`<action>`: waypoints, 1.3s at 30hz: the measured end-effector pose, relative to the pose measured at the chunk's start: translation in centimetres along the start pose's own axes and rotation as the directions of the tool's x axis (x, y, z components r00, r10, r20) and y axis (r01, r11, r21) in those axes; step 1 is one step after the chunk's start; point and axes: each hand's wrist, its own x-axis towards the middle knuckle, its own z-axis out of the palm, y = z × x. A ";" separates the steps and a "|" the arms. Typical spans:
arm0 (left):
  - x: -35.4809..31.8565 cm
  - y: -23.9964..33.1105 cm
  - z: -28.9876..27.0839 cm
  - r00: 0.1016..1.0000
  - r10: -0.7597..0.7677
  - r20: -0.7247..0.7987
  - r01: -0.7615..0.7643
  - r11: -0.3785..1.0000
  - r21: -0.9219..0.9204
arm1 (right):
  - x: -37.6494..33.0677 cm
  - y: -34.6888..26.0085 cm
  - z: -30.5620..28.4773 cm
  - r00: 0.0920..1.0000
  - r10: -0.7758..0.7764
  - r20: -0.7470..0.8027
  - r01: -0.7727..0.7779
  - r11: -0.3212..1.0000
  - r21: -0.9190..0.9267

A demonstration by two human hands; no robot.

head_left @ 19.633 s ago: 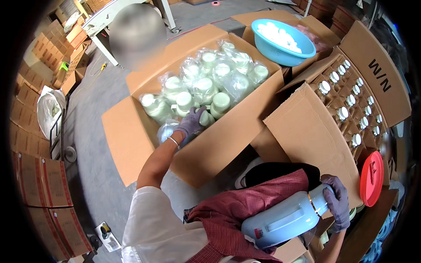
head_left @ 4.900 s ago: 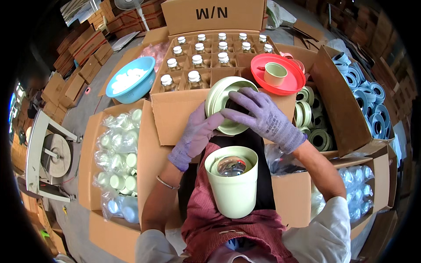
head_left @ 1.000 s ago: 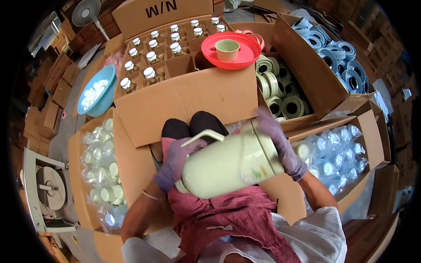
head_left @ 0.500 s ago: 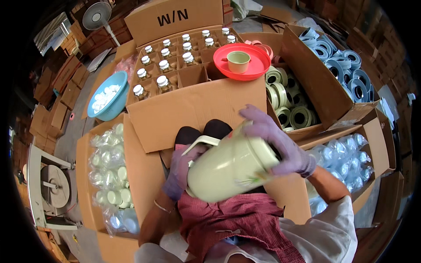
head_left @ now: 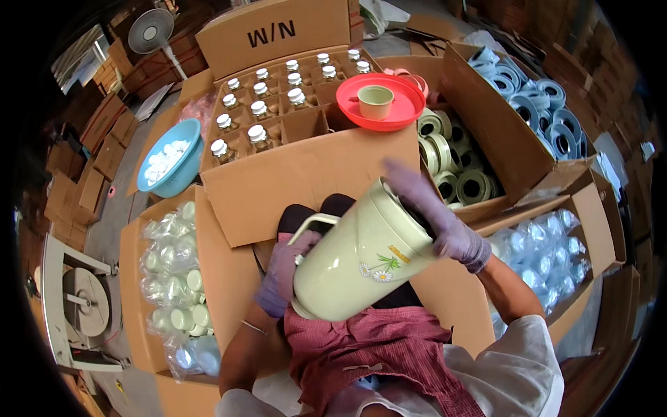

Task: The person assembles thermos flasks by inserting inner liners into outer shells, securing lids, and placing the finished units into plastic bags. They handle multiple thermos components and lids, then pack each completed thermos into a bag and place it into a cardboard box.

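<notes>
Head view: a pale green flask (head_left: 354, 257) lies tilted above the person's lap, wide end up and to the right, narrower end down by the red apron (head_left: 368, 347). Its side carries a short line of golden-yellow lettering (head_left: 399, 254) next to a printed decoration (head_left: 379, 270) of white daisies with green leaves. The gloved left hand (head_left: 285, 267) is closed round the flask beside its handle (head_left: 314, 222). The gloved right hand (head_left: 438, 217) is at the wide end, its fingers blurred; whether they grip the rim cannot be told.

Beyond stands a divided carton (head_left: 313, 163) of white-capped bottles (head_left: 258, 135); its raised flap (head_left: 271, 38) shows large black lettering, upside down. On its near right corner sits a red tray (head_left: 410, 108) bearing a pale green cup (head_left: 376, 102). A blue basin (head_left: 184, 175) holding white pieces (head_left: 165, 161) stands left of that carton. Green rings (head_left: 439, 154) and blue rings (head_left: 566, 125) lie to the right.
</notes>
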 end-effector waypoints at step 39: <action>12.0 1.8 6.0 0.895 -0.347 -0.280 -0.331 -0.097 -0.939 | 8.2 9.1 3.2 0.747 0.258 -0.613 -0.013 0.927 0.374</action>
